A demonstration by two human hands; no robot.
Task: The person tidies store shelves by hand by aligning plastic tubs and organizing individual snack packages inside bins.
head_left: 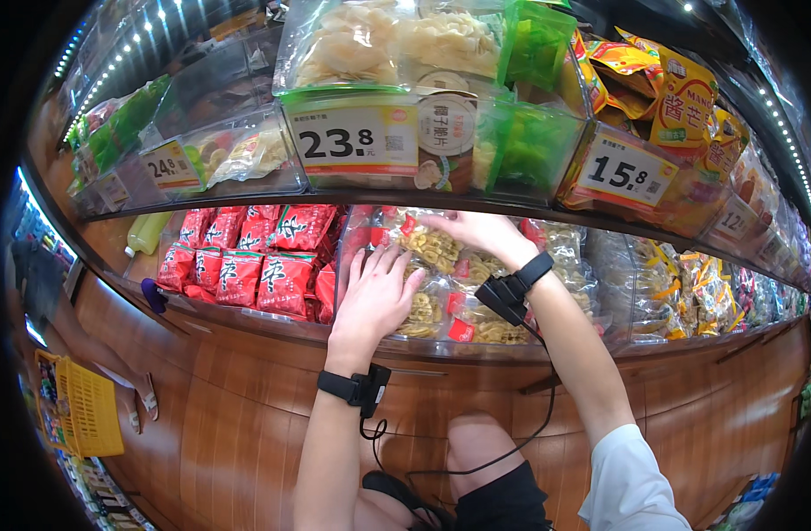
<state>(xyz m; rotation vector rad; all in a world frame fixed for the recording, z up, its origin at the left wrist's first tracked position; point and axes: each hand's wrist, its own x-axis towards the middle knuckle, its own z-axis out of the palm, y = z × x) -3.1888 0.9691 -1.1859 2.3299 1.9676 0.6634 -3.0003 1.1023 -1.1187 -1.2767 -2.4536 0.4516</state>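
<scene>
My right hand reaches into a clear bin under the upper shelf, its fingers closed at the top of a clear bag of yellow dried slices that look like banana chips. My left hand lies beside it with fingers spread, over the left side of the same bin and against more of these bags; it grips nothing that I can see. Similar bags with red labels fill the bin below and around both hands. The upper shelf's edge partly hides the back of the bin.
Red packets fill the bin on the left. Other bagged snacks stand to the right. Overhead, the shelf carries clear boxes with price cards. A yellow basket and another person's legs are at the left. A black cable links my wristbands.
</scene>
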